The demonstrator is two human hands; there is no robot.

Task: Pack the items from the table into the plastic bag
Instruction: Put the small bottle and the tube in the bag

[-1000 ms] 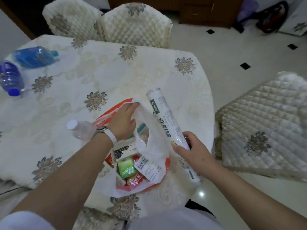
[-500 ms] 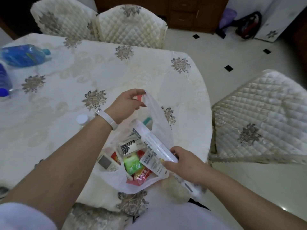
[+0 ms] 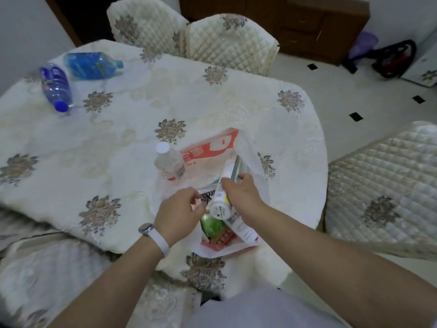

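Step in hand: we are loading the long white roll (image 3: 218, 202) into the plastic bag (image 3: 208, 150); we judge the packing partly done, since several things lie outside the bag.
Right hand: our right hand (image 3: 241, 195) grips the roll around its middle, fingers wrapped over it, thumb on the near side.
Left hand: our left hand (image 3: 179, 209) sits at the bag's near left edge with its fingers curled in towards the thumb; we cannot tell whether it pinches the film or holds nothing.
Roll: it lies tilted, its far end inside the bag's mouth and its near end pointing back at us over the packets.
Bag: it lies on the table (image 3: 118, 138) near our edge, mouth open towards us, with a green packet (image 3: 212, 224) and a red packet (image 3: 220, 240) showing inside.
Not yet packed: a clear bottle (image 3: 169, 162) with a white cap lies just beside the bag's left side, touching or overlapping the film; two blue bottles (image 3: 55, 86) lie well apart at the far left of the table.
Next move: we judge the roll needs pushing further along the bag's length, then letting go, while the left hand keeps the mouth wide.
Care: the roll is long and the film thin, so we would slide it flat over the packets, not jab it end-on. The clear bottle looks the closest thing to take after.
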